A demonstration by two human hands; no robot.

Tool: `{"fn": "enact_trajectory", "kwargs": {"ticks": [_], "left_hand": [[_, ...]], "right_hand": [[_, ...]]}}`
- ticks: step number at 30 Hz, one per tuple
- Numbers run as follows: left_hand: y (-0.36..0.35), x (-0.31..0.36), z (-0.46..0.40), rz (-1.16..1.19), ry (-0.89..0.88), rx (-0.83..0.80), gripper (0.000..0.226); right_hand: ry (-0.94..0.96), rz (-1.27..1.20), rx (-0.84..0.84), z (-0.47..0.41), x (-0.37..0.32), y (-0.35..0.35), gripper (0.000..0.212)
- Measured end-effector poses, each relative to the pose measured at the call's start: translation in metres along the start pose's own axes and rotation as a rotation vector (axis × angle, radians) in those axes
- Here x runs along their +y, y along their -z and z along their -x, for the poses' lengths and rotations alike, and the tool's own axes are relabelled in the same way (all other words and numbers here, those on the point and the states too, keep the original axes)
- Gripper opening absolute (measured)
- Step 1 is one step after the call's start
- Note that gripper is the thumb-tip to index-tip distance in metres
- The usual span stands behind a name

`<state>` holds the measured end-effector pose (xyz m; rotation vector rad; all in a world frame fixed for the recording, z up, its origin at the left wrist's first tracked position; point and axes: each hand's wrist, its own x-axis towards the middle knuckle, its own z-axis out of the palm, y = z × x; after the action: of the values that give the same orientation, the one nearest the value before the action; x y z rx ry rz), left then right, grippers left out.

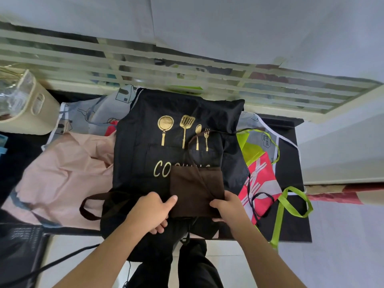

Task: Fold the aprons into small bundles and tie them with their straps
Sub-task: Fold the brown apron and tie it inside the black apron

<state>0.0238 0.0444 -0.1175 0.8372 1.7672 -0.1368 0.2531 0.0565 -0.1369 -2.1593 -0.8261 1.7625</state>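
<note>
A folded brown apron (196, 190) lies on top of a spread black apron (178, 142) printed with gold utensils. My left hand (151, 210) grips the brown bundle's left edge, thumb on top and fingers curled underneath. At the bundle's right front corner, my right hand (228, 206) pinches the fabric. One brown strap (193, 146) runs up across the black apron; another strap loop (91, 206) trails out to the left.
A pink apron (68, 173) lies crumpled at the left, a grey patterned one (99, 113) behind it. A red, grey and lime apron (259, 169) with lime straps (291, 204) lies right. A cream basket (31, 109) stands far left. The dark table's front edge (291, 240) is near.
</note>
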Motion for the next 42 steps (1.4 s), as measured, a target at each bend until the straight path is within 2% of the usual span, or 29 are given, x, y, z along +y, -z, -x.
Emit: {"fn": "enact_trajectory", "kwargs": {"ticks": [4,8,11,15,18,21,25,26,27,29,30,31,33,34,37,38,39,40,42], "left_hand": [[-0.009,-0.003,-0.007,0.147,0.084,-0.106,0.053],[-0.001,0.006,0.004,0.225,0.168,-0.151,0.066],[0.007,0.012,0.014,0.232,0.222,-0.290,0.077],[0.002,0.015,0.015,0.273,0.228,-0.366,0.072],[-0.008,0.011,0.011,0.328,0.218,-0.333,0.060],[-0.023,0.003,0.009,0.265,0.123,-0.242,0.039],[-0.040,-0.004,0.008,0.265,0.065,-0.058,0.027],[-0.041,-0.003,0.012,0.214,0.053,-0.004,0.029],[-0.039,-0.002,0.017,0.057,0.018,0.079,0.032],[-0.036,0.003,0.026,-0.378,-0.126,0.307,0.033],[-0.035,0.010,0.029,-0.423,-0.216,0.394,0.034],[-0.034,0.017,0.029,-0.365,-0.307,0.421,0.035],[-0.033,0.031,0.016,-0.162,-0.414,0.381,0.030],[-0.030,0.038,0.006,-0.089,-0.412,0.332,0.023],[-0.028,0.047,-0.021,-0.039,-0.342,0.185,0.016],[-0.031,0.047,-0.027,-0.086,-0.342,0.187,0.018],[-0.033,0.046,-0.032,-0.138,-0.343,0.203,0.019],[-0.035,0.046,-0.034,-0.184,-0.338,0.226,0.018],[-0.037,0.050,-0.034,-0.203,-0.307,0.268,0.012]], "right_hand": [[0.011,0.033,0.002,-0.002,-0.002,-0.007,0.032],[0.061,-0.077,-0.057,-0.003,-0.008,-0.003,0.034],[0.071,-0.056,-0.073,-0.002,-0.011,0.006,0.032],[0.023,-0.035,-0.105,0.004,-0.014,0.018,0.022],[0.019,-0.051,-0.142,0.007,-0.013,0.020,0.024],[-0.027,0.031,-0.144,0.006,-0.009,0.018,0.027],[0.077,0.280,-0.010,0.003,-0.003,0.018,0.032],[0.113,0.314,0.017,0.001,-0.001,0.018,0.033],[0.129,0.313,0.026,0.000,0.001,0.017,0.034],[0.131,0.300,0.029,-0.001,0.003,0.014,0.035],[0.123,0.302,0.033,-0.003,0.005,0.013,0.035],[0.113,0.319,0.035,-0.004,0.006,0.012,0.036],[0.096,0.394,0.071,-0.002,0.004,0.011,0.040],[0.116,0.470,0.147,0.001,0.003,0.011,0.042],[0.403,0.628,0.458,0.014,-0.002,0.011,0.038],[0.480,0.571,0.458,0.017,-0.009,0.010,0.029],[0.475,0.446,0.370,0.018,-0.019,0.008,0.017],[0.367,0.265,0.213,0.015,-0.030,0.003,0.007],[0.058,-0.072,-0.104,0.005,-0.046,-0.008,0.028]]}}
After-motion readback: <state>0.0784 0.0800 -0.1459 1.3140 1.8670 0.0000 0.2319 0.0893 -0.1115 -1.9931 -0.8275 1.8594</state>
